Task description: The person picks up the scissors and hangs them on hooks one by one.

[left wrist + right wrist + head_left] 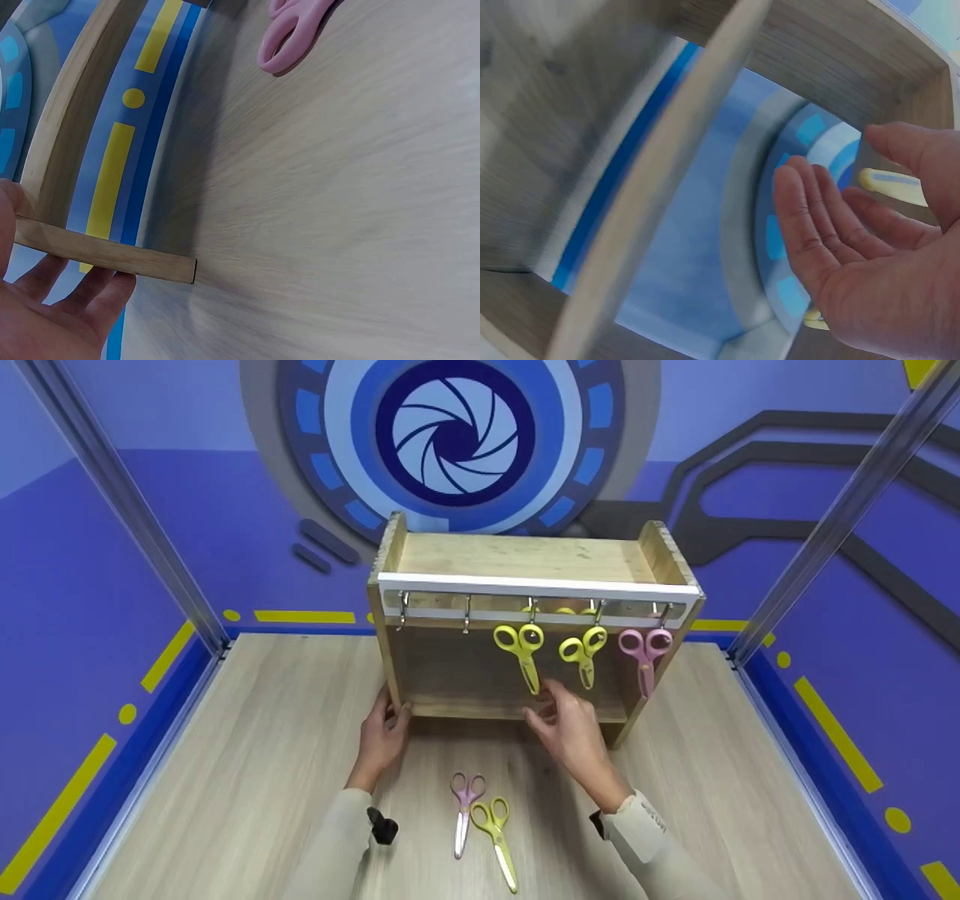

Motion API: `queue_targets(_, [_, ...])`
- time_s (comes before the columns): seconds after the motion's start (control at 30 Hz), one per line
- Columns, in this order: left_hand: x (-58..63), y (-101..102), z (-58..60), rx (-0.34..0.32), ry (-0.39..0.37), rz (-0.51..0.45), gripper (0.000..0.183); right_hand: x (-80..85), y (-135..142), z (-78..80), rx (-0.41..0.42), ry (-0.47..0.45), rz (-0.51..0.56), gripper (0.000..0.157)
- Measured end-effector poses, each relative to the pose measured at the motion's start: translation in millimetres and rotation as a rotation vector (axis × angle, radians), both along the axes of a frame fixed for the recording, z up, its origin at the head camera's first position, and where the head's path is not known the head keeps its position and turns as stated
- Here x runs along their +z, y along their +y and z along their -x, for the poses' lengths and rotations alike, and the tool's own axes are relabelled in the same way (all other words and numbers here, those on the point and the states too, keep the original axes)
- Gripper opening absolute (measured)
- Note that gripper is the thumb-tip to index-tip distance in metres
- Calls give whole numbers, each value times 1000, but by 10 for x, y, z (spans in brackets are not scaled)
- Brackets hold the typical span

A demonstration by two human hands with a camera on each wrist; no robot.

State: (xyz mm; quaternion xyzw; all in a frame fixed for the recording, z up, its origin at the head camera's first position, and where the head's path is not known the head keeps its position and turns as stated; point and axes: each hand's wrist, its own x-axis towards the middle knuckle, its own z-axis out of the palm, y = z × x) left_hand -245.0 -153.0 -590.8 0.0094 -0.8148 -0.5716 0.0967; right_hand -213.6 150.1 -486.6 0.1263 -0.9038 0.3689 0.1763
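Observation:
A wooden shelf (525, 556) stands on the table, a white hook rail along its front. My left hand (382, 739) grips the shelf's left side panel low down; in the left wrist view, the thumb and fingers lie on opposite faces of the panel (112, 253). My right hand (574, 731) is before the lower opening, fingers loosely bent and holding nothing, just under the tip of hanging yellow scissors (529, 669). Smaller-looking yellow scissors (586, 669) and pink scissors (646, 667) hang further right. In the right wrist view, the palm (885, 292) and spread fingers show.
Pink scissors (462, 817) and yellow scissors (501, 844) lie side by side on the table (262, 780) between my forearms. Two hooks at the rail's left, including one hook (467, 613), carry no scissors. Printed walls and metal posts (127, 495) enclose the table.

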Motion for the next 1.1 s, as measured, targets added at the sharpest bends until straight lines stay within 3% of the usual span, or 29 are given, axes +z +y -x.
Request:
queue_targets(0.13, [7,8,1,0,-1,0,62,-245,14,-124,18,19,-54,47])
queue_targets(0.27, [1,7,1,1,-1,8,61,-481,2,-284,91,42,-95,55])
queue_targets(0.37, [-6,4,6,2,-8,16,61,-605,-15,-432,150,11,-135,61])
queue_targets(0.63, [10,4,-8,7,-20,3,63,-847,-123,-739,233,-85,-306,54])
queue_targets(0.73, [13,6,-14,8,-31,5,63,-927,-158,-812,262,-104,-332,54])
queue_targets(0.93, [8,12,-11,10,-47,2,63,-1045,-197,-916,307,-237,-373,52])
queue_targets(1.1, [5,12,-8,2,-48,-13,63,-1115,-208,-976,306,-301,-400,53])
